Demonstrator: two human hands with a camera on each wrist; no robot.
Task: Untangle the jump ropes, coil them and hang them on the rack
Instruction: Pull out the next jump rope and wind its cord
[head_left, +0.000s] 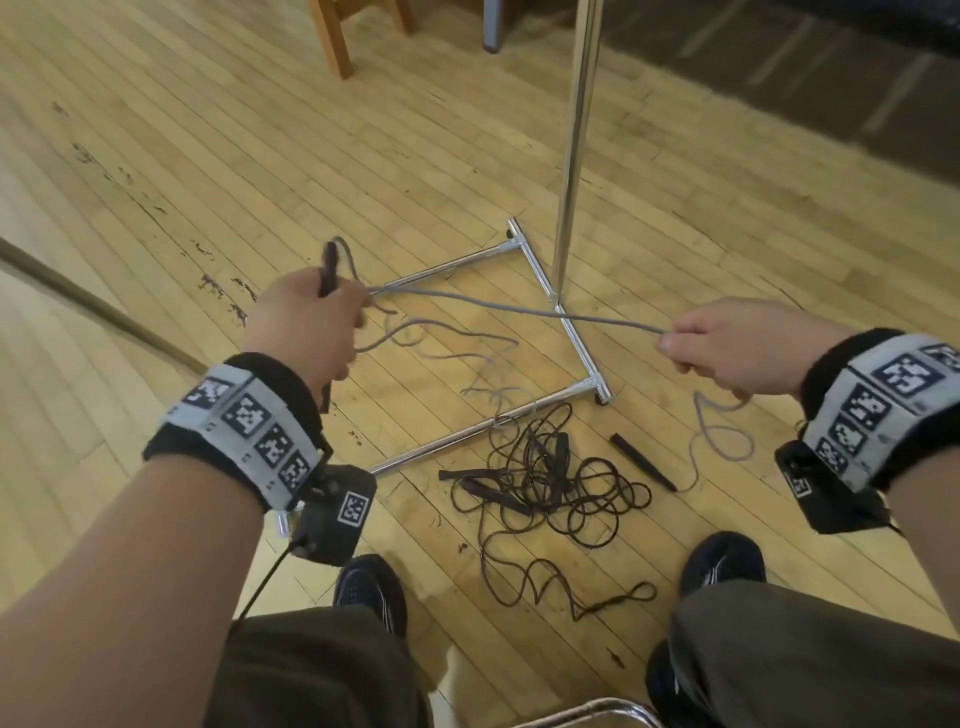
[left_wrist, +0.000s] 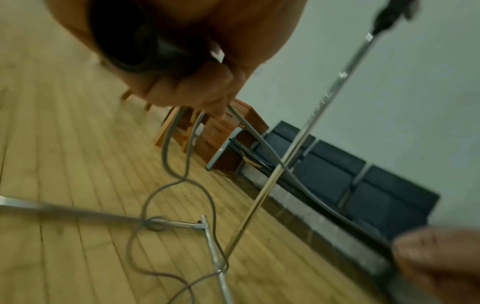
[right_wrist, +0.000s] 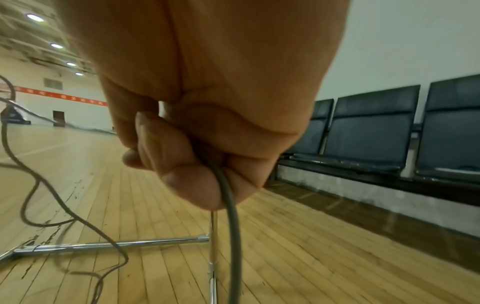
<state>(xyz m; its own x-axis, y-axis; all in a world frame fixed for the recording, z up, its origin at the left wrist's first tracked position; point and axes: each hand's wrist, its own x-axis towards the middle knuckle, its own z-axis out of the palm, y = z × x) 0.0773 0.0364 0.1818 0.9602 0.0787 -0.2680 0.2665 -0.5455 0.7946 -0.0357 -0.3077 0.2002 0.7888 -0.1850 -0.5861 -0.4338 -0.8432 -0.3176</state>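
A grey jump rope (head_left: 519, 306) stretches taut between my two hands above the floor. My left hand (head_left: 311, 322) grips its dark handle (head_left: 328, 267) together with loops of the rope (left_wrist: 179, 131). My right hand (head_left: 722, 345) pinches the rope (right_wrist: 228, 197) further along, and the slack hangs below it down to the other black handle (head_left: 641, 461) on the floor. A tangled pile of dark brown jump ropes (head_left: 556, 478) lies on the floor between my feet and the rack. The chrome rack's base (head_left: 571, 332) and upright pole (head_left: 576, 140) stand just beyond.
Wooden gym floor all round. My shoes (head_left: 371, 590) stand close to the dark pile. A wooden chair leg (head_left: 332, 36) is at the back, and a row of dark seats (right_wrist: 376, 131) lines the wall on the right. A chrome bar (head_left: 587, 714) shows at the bottom edge.
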